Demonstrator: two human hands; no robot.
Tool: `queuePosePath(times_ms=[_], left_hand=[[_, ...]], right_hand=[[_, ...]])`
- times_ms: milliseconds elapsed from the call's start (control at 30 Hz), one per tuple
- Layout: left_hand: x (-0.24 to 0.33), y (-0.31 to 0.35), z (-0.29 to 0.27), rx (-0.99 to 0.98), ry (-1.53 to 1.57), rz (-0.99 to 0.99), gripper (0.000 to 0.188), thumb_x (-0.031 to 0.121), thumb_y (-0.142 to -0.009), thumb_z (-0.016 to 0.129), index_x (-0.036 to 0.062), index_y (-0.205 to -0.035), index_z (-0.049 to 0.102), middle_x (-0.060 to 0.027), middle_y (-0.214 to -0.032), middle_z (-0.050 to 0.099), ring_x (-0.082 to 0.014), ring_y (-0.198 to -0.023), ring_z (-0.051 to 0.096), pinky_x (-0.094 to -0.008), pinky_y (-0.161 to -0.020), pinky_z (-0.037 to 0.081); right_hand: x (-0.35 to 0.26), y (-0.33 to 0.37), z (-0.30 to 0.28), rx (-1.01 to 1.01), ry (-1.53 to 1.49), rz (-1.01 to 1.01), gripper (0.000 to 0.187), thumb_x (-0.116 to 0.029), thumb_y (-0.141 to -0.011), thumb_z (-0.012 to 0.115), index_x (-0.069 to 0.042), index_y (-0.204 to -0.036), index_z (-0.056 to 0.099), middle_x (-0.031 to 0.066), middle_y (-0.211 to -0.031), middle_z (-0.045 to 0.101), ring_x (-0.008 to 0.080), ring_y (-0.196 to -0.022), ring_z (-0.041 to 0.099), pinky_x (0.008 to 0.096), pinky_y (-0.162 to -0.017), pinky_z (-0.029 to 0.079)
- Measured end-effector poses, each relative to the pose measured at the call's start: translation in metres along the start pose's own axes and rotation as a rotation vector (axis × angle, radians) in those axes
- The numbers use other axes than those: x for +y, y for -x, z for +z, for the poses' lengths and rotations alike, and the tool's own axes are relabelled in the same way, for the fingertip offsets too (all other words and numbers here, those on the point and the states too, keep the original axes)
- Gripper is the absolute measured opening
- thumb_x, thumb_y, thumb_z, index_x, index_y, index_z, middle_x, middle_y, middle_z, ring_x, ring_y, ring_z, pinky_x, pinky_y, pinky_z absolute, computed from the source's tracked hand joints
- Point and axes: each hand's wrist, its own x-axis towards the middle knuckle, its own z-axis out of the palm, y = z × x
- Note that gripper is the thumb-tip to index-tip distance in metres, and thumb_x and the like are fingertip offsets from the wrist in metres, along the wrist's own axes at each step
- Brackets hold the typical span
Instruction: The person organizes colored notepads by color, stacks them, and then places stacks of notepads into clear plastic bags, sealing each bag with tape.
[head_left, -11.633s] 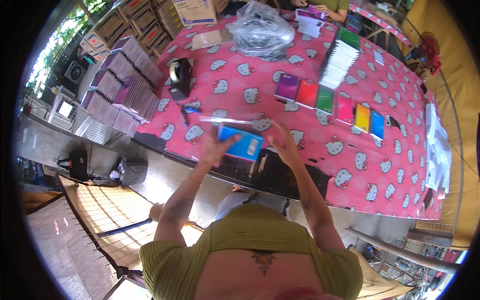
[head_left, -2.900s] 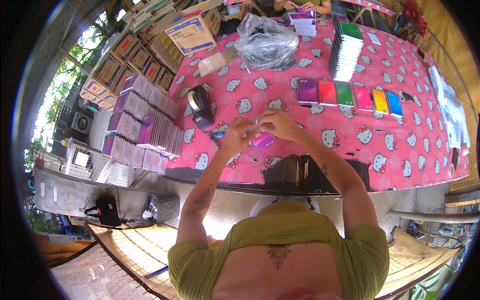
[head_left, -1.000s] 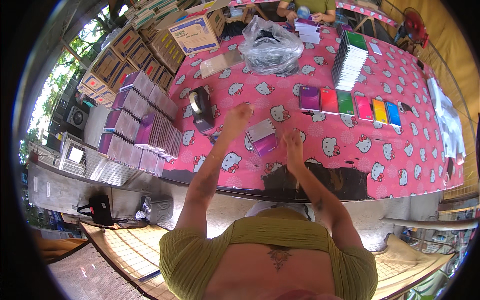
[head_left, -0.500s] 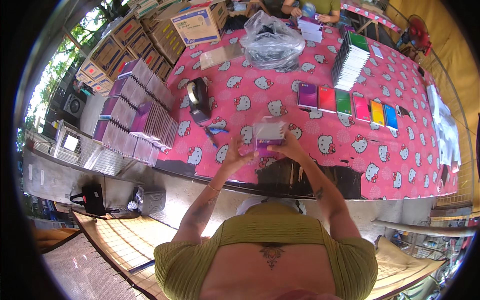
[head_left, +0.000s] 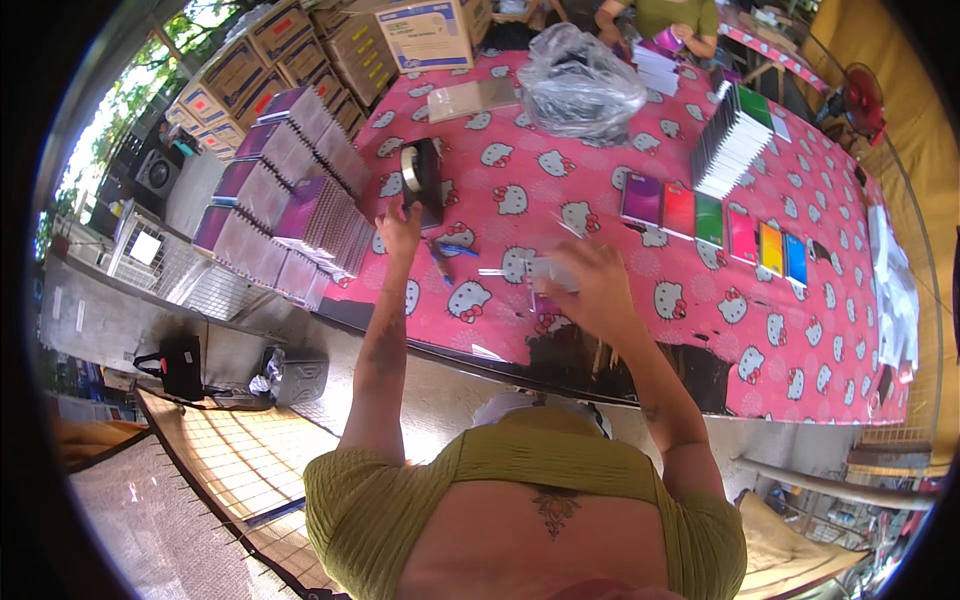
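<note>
My left hand [head_left: 399,230] reaches to the near end of a black tape dispenser [head_left: 428,190], its fingers apart at the dispenser's edge. A roll of tape sits in the dispenser. My right hand [head_left: 592,285] is smeared by motion above a small purple-and-white notebook bundle [head_left: 541,278] with clear plastic around it. That hand partly covers the bundle, and its grip cannot be made out. Between the dispenser and the bundle lie a blue pen [head_left: 455,249] and a dark slender tool [head_left: 440,262].
Stacks of wrapped spiral notebooks [head_left: 320,225] stand at the left. Colourful notebooks [head_left: 709,218] lie in a row at the right, before a tall notebook stack [head_left: 733,145]. A plastic bag [head_left: 582,88] and a carton [head_left: 428,38] sit farther back. A co-worker's hands [head_left: 680,40] handle notebooks across the table.
My left hand has left the bundle and moved up to the tape dispenser. My right hand has lifted and shifted over the bundle, which stays on the table. The whole view has shifted slightly.
</note>
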Motion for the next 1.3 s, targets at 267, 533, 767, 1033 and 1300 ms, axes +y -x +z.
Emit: queuePosePath(times_ms=[267, 533, 767, 1033, 1300], left_hand=[[-0.026, -0.015, 0.040, -0.059, 0.828, -0.612, 0.021, 0.017, -0.081, 0.073, 0.0046, -0.097, 0.072, 0.0020, -0.071, 0.059, -0.0070, -0.052, 0.042, -0.0230, -0.047, 0.032], [-0.006, -0.011, -0.017, -0.326, -0.589, -0.063, 0.035, 0.035, -0.091, 0.051, 0.0051, -0.092, 0.070, -0.0218, -0.090, 0.072, -0.0397, -0.084, 0.070, -0.0524, -0.076, 0.055], [0.154, 0.053, -0.047, -1.115, 0.753, 0.336, 0.022, 0.000, -0.088, 0.066, 0.0052, -0.110, 0.065, -0.0020, -0.094, 0.066, -0.0120, -0.091, 0.060, -0.0306, -0.081, 0.050], [0.166, 0.037, -0.043, -1.190, 0.671, 0.593, 0.019, 0.012, -0.085, 0.075, 0.0114, -0.104, 0.074, -0.0061, -0.117, 0.058, -0.0214, -0.117, 0.049, -0.0368, -0.097, 0.041], [0.201, 0.070, -0.010, -0.877, 0.514, 0.876, 0.013, 0.011, -0.083, 0.076, 0.0150, -0.095, 0.077, -0.0094, -0.149, 0.041, -0.0303, -0.139, 0.033, -0.0418, -0.112, 0.030]], right_hand=[[0.005, 0.005, 0.033, -0.155, 0.246, 0.012, 0.031, -0.027, -0.073, 0.079, -0.011, -0.099, 0.070, 0.0054, -0.092, 0.068, 0.0243, -0.090, 0.066, 0.0415, -0.089, 0.043], [-0.006, 0.004, 0.039, -0.137, 0.213, 0.004, 0.030, -0.028, -0.076, 0.077, -0.012, -0.101, 0.071, 0.0047, -0.087, 0.072, 0.0261, -0.083, 0.068, 0.0406, -0.089, 0.044], [-0.004, -0.001, 0.034, -0.199, 0.282, 0.028, 0.035, -0.032, -0.076, 0.076, -0.011, -0.103, 0.069, 0.0055, -0.085, 0.071, 0.0244, -0.083, 0.067, 0.0403, -0.084, 0.042], [-0.013, 0.002, -0.008, 0.018, 0.293, 0.039, 0.047, -0.040, -0.070, 0.081, -0.013, -0.107, 0.068, 0.0069, -0.114, 0.063, 0.0244, -0.109, 0.058, 0.0461, -0.087, 0.040], [0.068, 0.062, 0.030, -0.199, -0.038, -0.017, 0.060, -0.025, -0.064, 0.088, -0.015, -0.119, 0.067, 0.0114, -0.138, 0.046, 0.0331, -0.130, 0.044, 0.0510, -0.105, 0.037]])
